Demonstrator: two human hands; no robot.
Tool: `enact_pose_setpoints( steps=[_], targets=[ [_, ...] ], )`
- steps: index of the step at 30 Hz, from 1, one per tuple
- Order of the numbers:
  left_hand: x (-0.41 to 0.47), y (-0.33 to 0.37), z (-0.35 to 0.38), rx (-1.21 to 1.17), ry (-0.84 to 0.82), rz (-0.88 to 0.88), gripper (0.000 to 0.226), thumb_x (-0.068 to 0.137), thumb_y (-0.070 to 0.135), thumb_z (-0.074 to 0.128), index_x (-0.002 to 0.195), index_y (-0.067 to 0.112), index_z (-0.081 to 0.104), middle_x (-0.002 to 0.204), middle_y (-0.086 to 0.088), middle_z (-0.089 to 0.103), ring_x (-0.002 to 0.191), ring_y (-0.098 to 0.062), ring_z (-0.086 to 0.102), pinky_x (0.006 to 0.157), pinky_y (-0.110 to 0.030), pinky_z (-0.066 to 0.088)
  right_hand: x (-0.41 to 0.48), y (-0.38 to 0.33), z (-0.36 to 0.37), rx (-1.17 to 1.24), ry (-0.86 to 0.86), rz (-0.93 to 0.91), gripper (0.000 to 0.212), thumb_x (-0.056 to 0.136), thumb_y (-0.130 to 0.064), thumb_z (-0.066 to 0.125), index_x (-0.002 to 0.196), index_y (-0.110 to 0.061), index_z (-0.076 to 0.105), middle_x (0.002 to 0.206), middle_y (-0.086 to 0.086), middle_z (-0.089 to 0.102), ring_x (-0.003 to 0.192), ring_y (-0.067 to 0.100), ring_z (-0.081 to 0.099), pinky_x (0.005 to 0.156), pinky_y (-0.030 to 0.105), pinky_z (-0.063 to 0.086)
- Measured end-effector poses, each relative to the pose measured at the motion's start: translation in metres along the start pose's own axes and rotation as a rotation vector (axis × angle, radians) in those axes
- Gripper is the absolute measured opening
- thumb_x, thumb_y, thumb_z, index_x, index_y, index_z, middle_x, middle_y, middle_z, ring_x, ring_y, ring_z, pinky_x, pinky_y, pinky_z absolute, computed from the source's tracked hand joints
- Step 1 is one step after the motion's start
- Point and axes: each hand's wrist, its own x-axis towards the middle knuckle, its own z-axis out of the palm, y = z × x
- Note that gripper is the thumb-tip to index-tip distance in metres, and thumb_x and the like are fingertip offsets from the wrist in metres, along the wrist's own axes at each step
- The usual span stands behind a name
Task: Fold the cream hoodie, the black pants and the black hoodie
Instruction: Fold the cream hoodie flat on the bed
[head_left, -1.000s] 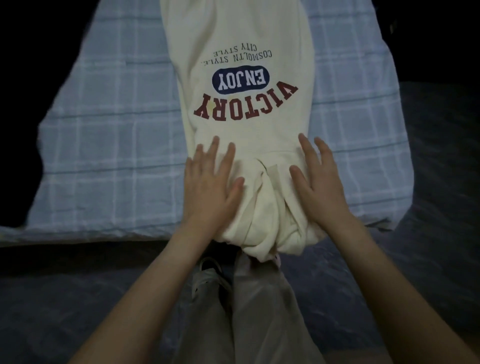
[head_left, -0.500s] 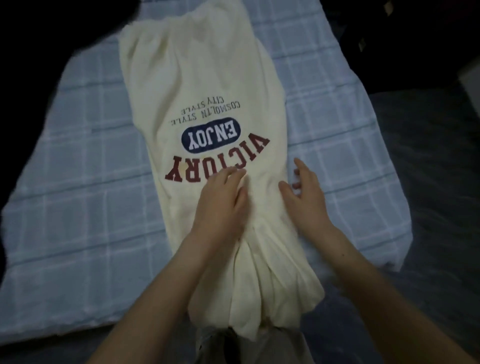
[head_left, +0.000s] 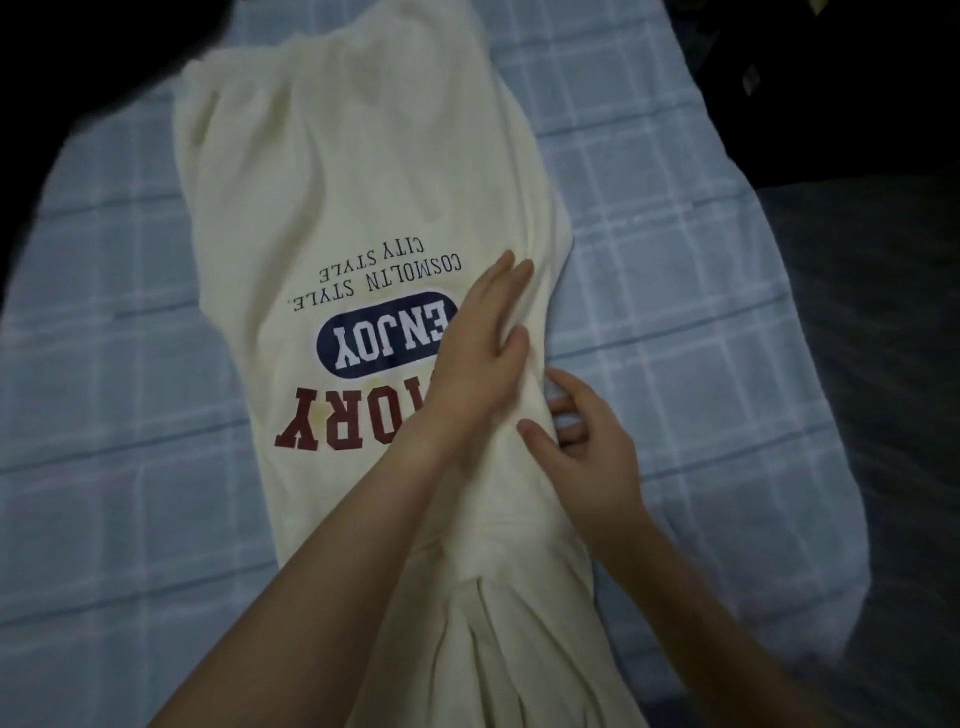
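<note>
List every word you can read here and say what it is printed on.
"CITY STYLE": small dark print on the cream hoodie, upside down to the camera.
"COSMOLTN STYLE.": the next line of that print.
"ENJOY": white letters in a navy oval.
"TORY": red block letters, the T partly covered; the word's start lies under the left hand.
No other text shows.

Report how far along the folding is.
Done: the cream hoodie lies print-up on the plaid sheet, narrowed to a long strip. In hand: left hand presses it flat; right hand pinches its right edge. Left: folding it crosswise, then the black pants and black hoodie, neither clearly in view.
</note>
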Motion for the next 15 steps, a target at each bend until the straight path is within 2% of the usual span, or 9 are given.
enact_pose_setpoints(
  steps=[3, 5, 7, 10, 12, 15],
  targets=[
    [-0.005, 0.004, -0.02, -0.231, 0.09, -0.13, 0.061, 0.084, -0.013, 0.051, 0.139, 0.013, 0.053, 0.144, 0.002, 0.053, 0.136, -0.008, 0.046, 0.115, -0.037, 0.036, -0.009, -0.018, 0.012, 0.092, 0.0, -0.051, 0.043, 0.086, -0.015, 0.076, 0.121, -0.037, 0.064, 0.096, -0.015, 0.061, 0.082, 0.005, 0.061, 0.078, 0.018, 0.051],
    [-0.008, 0.0, -0.04, -0.286, 0.135, -0.168, 0.061, 0.082, -0.013, 0.05, 0.135, 0.017, 0.057, 0.138, 0.006, 0.058, 0.131, -0.005, 0.05, 0.111, -0.037, 0.042, -0.016, -0.033, 0.022, 0.087, -0.012, -0.127, 0.04, 0.085, -0.011, 0.074, 0.116, -0.035, 0.066, 0.092, -0.016, 0.062, 0.08, 0.003, 0.061, 0.073, 0.009, 0.047],
    [-0.013, -0.011, -0.063, -0.279, 0.178, -0.168, 0.06, 0.082, -0.012, 0.051, 0.133, 0.019, 0.059, 0.137, 0.007, 0.059, 0.129, -0.005, 0.052, 0.109, -0.034, 0.044, -0.022, -0.045, 0.034, 0.017, -0.066, -0.196, 0.038, 0.086, -0.011, 0.071, 0.119, -0.027, 0.068, 0.098, -0.015, 0.065, 0.087, 0.002, 0.062, 0.077, 0.008, 0.046],
    [-0.025, -0.032, -0.094, -0.26, 0.231, -0.248, 0.059, 0.084, -0.011, 0.053, 0.136, 0.015, 0.057, 0.136, 0.006, 0.059, 0.126, -0.005, 0.055, 0.108, -0.026, 0.044, -0.025, -0.057, 0.052, -0.133, -0.225, -0.288, 0.035, 0.091, -0.016, 0.063, 0.125, -0.012, 0.067, 0.113, -0.005, 0.068, 0.1, 0.002, 0.062, 0.086, 0.009, 0.044],
    [-0.029, -0.04, -0.102, -0.259, 0.211, -0.275, 0.059, 0.084, -0.013, 0.054, 0.138, 0.01, 0.054, 0.138, 0.004, 0.057, 0.128, -0.005, 0.053, 0.109, -0.022, 0.041, -0.02, -0.06, 0.057, -0.103, -0.109, -0.262, 0.029, 0.093, -0.013, 0.059, 0.119, -0.01, 0.069, 0.108, -0.004, 0.067, 0.091, -0.002, 0.061, 0.078, 0.005, 0.043],
    [-0.027, -0.042, -0.107, -0.185, 0.127, -0.215, 0.06, 0.083, -0.01, 0.057, 0.139, 0.012, 0.053, 0.141, 0.001, 0.056, 0.132, -0.01, 0.05, 0.113, -0.035, 0.039, 0.0, -0.056, 0.051, -0.126, 0.178, -0.125, 0.028, 0.095, -0.005, 0.058, 0.121, -0.011, 0.067, 0.108, 0.001, 0.063, 0.085, 0.003, 0.06, 0.078, 0.009, 0.045]
  ],
)
